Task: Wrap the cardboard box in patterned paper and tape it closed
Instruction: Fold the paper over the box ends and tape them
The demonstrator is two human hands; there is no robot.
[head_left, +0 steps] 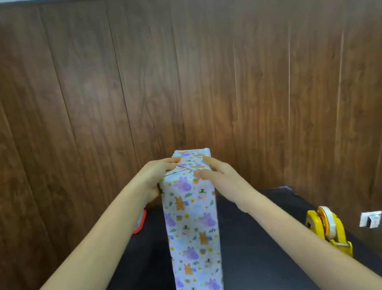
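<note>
Dark bench (263, 242) carries the box (192, 225), upright, papered. At its top the left hand (158, 177) grips the edge; the right hand (214, 170) presses straight fingers (207, 160) on folds. Releasing for tape (327, 220) may spring them open.

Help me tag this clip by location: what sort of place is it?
Probably an indoor room set up as a makeshift wrapping station: a black table against a wood-panelled wall, with a paper-wrapped box and a yellow tape dispenser on it, and a wall socket nearby.

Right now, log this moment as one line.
wrapped box upright on table | left hand holds top-left edge | right hand presses top fold | tape dispenser untouched, right side
</note>
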